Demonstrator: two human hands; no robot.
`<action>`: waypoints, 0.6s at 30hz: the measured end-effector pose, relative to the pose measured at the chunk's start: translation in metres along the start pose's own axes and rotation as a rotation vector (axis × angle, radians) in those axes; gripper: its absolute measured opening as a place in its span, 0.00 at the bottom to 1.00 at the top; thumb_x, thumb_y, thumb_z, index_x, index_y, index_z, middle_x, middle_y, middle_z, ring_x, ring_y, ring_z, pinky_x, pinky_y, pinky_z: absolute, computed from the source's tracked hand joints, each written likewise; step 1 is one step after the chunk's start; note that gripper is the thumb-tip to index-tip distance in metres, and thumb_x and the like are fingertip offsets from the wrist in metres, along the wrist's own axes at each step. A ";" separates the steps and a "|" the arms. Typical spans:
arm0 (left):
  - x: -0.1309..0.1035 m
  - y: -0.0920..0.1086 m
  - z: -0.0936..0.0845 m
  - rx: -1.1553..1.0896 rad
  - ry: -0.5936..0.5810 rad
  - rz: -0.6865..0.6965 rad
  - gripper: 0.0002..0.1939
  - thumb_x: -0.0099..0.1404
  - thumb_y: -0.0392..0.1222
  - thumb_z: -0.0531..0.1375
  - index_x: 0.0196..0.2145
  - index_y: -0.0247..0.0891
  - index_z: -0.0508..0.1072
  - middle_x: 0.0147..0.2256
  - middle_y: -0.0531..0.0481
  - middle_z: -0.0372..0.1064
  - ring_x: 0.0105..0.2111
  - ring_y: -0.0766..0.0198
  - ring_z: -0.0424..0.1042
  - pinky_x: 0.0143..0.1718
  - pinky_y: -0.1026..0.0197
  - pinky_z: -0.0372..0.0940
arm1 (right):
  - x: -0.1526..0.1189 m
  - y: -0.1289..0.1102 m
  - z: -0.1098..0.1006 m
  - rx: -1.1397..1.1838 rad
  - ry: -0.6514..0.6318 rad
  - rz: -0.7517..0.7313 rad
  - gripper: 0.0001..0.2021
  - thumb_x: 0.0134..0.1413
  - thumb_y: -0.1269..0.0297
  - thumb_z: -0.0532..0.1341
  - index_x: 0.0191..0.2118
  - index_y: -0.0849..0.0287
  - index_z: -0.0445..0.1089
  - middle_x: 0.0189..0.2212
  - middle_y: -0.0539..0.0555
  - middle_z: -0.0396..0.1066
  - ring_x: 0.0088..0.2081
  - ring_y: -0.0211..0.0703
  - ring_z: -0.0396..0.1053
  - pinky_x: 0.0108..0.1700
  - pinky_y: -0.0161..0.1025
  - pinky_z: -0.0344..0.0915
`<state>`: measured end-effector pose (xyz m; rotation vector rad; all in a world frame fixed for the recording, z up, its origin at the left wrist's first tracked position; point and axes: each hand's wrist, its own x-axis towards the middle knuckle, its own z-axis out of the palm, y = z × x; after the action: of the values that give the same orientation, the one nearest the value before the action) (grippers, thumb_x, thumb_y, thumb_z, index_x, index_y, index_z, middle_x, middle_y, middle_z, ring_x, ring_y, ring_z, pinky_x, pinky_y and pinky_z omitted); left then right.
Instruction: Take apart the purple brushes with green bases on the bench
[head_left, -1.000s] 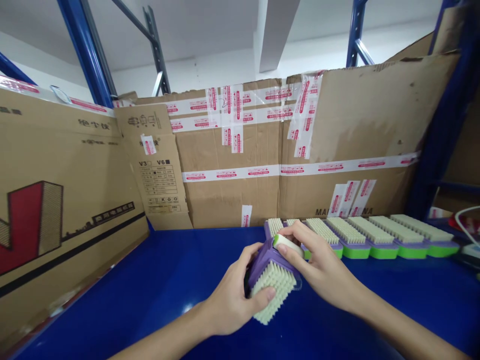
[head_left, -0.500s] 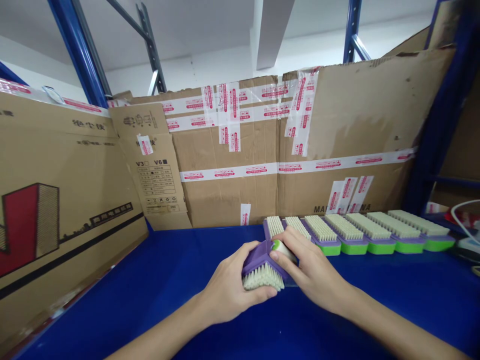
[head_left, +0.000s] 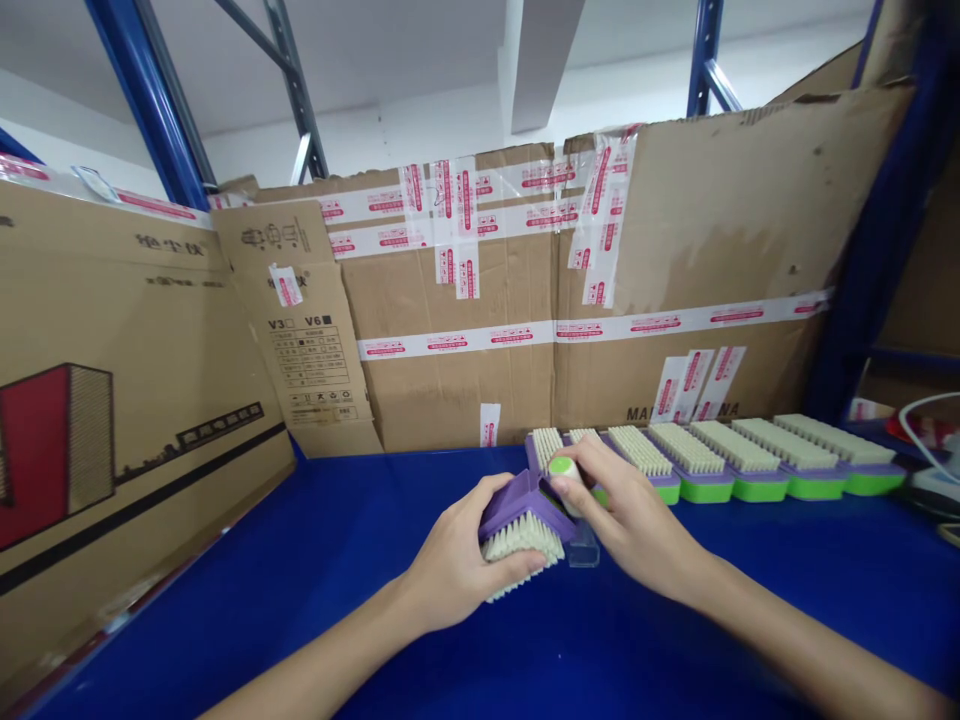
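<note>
My left hand (head_left: 466, 560) is wrapped around a purple scrub brush (head_left: 517, 505), its thumb along the cream bristles (head_left: 523, 540), which face down and toward me. Between the fingers and thumb of my right hand (head_left: 626, 515) is a white cylindrical piece with a green end (head_left: 564, 468). It sits right over the brush's dark opening; whether the two touch, I cannot tell. A small clear plastic piece (head_left: 584, 550) rests on the blue table just behind the brush, partly covered by it.
Several brush heads (head_left: 742, 455), bristles up with purple and green bases, stand in a row at the back right; my right hand hides part of the row. Taped cardboard (head_left: 457, 380) walls the back, and a printed carton (head_left: 142, 380) the left. The table (head_left: 360, 540) is blue.
The white piece has risen a little and tipped, so its green end now faces me more. The brush has shifted slightly left, showing more of the clear plastic piece.
</note>
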<state>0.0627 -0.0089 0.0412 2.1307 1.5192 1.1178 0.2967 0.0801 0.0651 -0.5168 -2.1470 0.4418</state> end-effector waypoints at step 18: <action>0.007 -0.006 -0.002 -0.206 0.075 -0.098 0.36 0.67 0.59 0.69 0.66 0.41 0.66 0.57 0.41 0.78 0.53 0.47 0.79 0.55 0.46 0.73 | 0.010 0.018 -0.011 -0.085 0.187 0.050 0.14 0.76 0.53 0.56 0.43 0.56 0.71 0.38 0.55 0.72 0.40 0.47 0.70 0.43 0.44 0.63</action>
<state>0.0581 -0.0008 0.0423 1.8781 1.4536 1.2718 0.3035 0.1019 0.0693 -0.6362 -1.9826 0.3173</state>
